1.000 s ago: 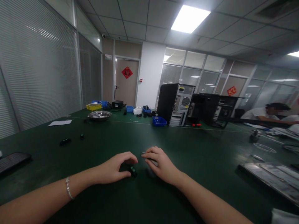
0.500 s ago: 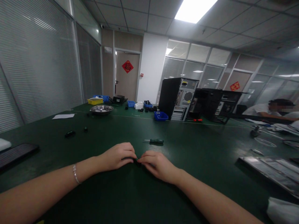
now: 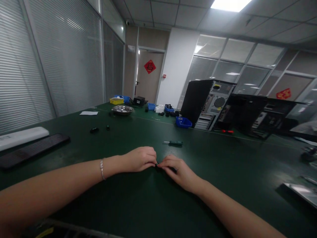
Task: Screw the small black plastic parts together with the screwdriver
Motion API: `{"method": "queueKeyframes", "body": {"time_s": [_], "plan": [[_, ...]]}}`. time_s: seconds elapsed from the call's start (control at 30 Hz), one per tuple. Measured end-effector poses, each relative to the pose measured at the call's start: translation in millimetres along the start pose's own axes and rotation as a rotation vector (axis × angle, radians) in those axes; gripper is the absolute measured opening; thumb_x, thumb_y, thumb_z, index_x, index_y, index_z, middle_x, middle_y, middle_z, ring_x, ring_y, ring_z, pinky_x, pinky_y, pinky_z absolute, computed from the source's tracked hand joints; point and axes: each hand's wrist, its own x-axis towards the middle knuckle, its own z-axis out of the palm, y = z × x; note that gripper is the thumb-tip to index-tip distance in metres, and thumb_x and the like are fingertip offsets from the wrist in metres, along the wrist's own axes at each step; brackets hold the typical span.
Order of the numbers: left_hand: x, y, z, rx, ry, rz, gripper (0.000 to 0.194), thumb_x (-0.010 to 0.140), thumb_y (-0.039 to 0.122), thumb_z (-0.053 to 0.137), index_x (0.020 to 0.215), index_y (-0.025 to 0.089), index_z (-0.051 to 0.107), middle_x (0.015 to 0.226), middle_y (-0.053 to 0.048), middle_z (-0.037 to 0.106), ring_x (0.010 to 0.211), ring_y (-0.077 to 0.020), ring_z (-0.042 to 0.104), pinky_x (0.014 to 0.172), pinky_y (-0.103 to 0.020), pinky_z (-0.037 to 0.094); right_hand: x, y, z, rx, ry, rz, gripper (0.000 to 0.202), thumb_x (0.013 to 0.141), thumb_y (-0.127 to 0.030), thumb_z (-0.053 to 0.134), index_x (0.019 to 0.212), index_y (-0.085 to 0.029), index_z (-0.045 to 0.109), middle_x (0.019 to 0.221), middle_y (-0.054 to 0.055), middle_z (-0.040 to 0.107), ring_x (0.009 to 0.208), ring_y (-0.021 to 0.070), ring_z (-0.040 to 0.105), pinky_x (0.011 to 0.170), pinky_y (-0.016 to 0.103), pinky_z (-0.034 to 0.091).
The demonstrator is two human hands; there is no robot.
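My left hand (image 3: 142,158) and my right hand (image 3: 178,170) meet fingertip to fingertip just above the green tabletop (image 3: 138,205). Both are closed in a pinch around a small dark piece (image 3: 157,165) between them. Fingers cover most of it, so its kind cannot be made out. Beyond the hands lies a screwdriver (image 3: 175,143) with a dark green handle, its shaft pointing left. Two small black objects, one longer (image 3: 94,130) and one shorter (image 3: 108,127), rest on the table farther left.
At left lie a black keyboard (image 3: 34,150) and a white long case (image 3: 24,137). A metal bowl (image 3: 122,110), white paper (image 3: 89,113) and a blue bin (image 3: 183,122) stand farther back. A computer tower (image 3: 198,102) and a red-handled tool (image 3: 227,131) are at back right, a metal panel (image 3: 300,191) at right.
The view has turned right-to-left, so the scene sits farther right in the picture and more of the keyboard shows. Both hands keep their pinch on the small dark piece.
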Motion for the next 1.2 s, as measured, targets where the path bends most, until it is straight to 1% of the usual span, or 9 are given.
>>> {"method": "queueKeyframes", "body": {"time_s": [0.27, 0.4, 0.5, 0.57, 0.67, 0.8, 0.9, 1.07, 1.2], "plan": [[0.0, 0.6, -1.6, 0.021, 0.044, -0.003, 0.012, 0.091, 0.02, 0.053, 0.09, 0.018, 0.064, 0.091, -0.008, 0.064, 0.09, -0.0208, 0.055, 0.083, -0.033, 0.042, 5.6, 1.8, -8.2, -0.013, -0.015, -0.037, 0.022, 0.094, -0.026, 0.048, 0.099, -0.021, 0.068, 0.097, 0.006, 0.062, 0.091, 0.0182, 0.058, 0.081, 0.031, 0.046], [-1.4, -1.2, 1.4, -0.041, 0.077, 0.002, 0.004, 0.087, 0.019, 0.059, 0.087, 0.018, 0.062, 0.107, -0.009, 0.064, 0.1, -0.0211, 0.056, 0.09, -0.032, 0.042, 23.1, 43.7, -26.9, -0.157, 0.203, 0.054, 0.026, 0.095, -0.026, 0.041, 0.105, -0.019, 0.064, 0.103, 0.009, 0.062, 0.098, 0.0203, 0.056, 0.087, 0.033, 0.045], [-1.5, -5.5, 4.5, -0.113, 0.066, -0.045, 0.004, 0.086, 0.019, 0.061, 0.089, 0.018, 0.063, 0.098, -0.006, 0.067, 0.093, -0.0189, 0.06, 0.085, -0.028, 0.045, 42.1, 85.5, -35.4, -0.435, 0.173, 0.197, 0.041, 0.089, -0.02, 0.046, 0.129, -0.016, 0.051, 0.127, 0.012, 0.053, 0.118, 0.0245, 0.047, 0.099, 0.039, 0.037], [-2.1, -12.3, 1.6, -0.072, 0.082, -0.172, 0.005, 0.084, 0.022, 0.064, 0.087, 0.018, 0.063, 0.091, -0.005, 0.067, 0.088, -0.0183, 0.06, 0.082, -0.028, 0.045, 51.5, 103.1, -34.2, -0.592, 0.01, 0.264, 0.051, 0.087, -0.017, 0.044, 0.138, -0.015, 0.043, 0.13, 0.014, 0.052, 0.12, 0.0254, 0.046, 0.099, 0.039, 0.034], [-9.8, -33.3, -15.2, 0.049, 0.159, -0.449, 0.01, 0.083, 0.026, 0.064, 0.087, 0.017, 0.063, 0.092, -0.005, 0.065, 0.088, -0.0188, 0.06, 0.078, -0.027, 0.045, 57.4, 107.9, -26.8, -0.632, -0.087, 0.243, 0.044, 0.088, -0.015, 0.041, 0.13, -0.018, 0.053, 0.119, 0.012, 0.059, 0.11, 0.0259, 0.051, 0.095, 0.04, 0.034], [-43.8, -75.3, -53.4, 0.163, 0.233, -0.737, 0.017, 0.086, 0.026, 0.056, 0.1, 0.016, 0.06, 0.099, -0.008, 0.063, 0.089, -0.0213, 0.059, 0.075, -0.029, 0.044, 57.8, 100.3, -23.0, -0.707, -0.111, 0.183, 0.037, 0.091, -0.016, 0.038, 0.116, -0.02, 0.064, 0.114, 0.012, 0.06, 0.103, 0.0256, 0.053, 0.088, 0.038, 0.036], [-77.0, -101.4, -78.8, 0.239, 0.209, -0.94, 0.018, 0.083, 0.024, 0.055, 0.096, 0.014, 0.061, 0.093, -0.01, 0.063, 0.084, -0.0236, 0.059, 0.07, -0.031, 0.044, 62.1, 106.4, -25.7, -0.732, -0.053, 0.23, 0.039, 0.09, -0.015, 0.039, 0.123, -0.02, 0.059, 0.122, 0.012, 0.056, 0.108, 0.0257, 0.05, 0.092, 0.036, 0.035], [-110.1, -118.8, -100.4, 0.276, 0.083, -1.086, 0.015, 0.075, 0.023, 0.06, 0.088, 0.018, 0.064, 0.091, -0.007, 0.065, 0.081, -0.0225, 0.06, 0.063, -0.027, 0.044, 83.5, 134.2, -28.8, -0.757, 0.024, 0.37, 0.066, 0.08, -0.003, 0.041, 0.144, -0.014, 0.034, 0.142, 0.015, 0.041, 0.124, 0.0268, 0.04, 0.099, 0.037, 0.031], [-124.2, -123.8, -106.9, 0.297, 0.001, -1.125, 0.012, 0.073, 0.021, 0.062, 0.085, 0.02, 0.066, 0.091, -0.005, 0.066, 0.079, -0.0214, 0.06, 0.06, -0.025, 0.043, 100.8, 141.4, -29.1, -0.742, 0.03, 0.391, 0.056, 0.077, -0.002, 0.045, 0.13, -0.017, 0.053, 0.127, 0.015, 0.054, 0.116, 0.029, 0.047, 0.093, 0.041, 0.033]]}}
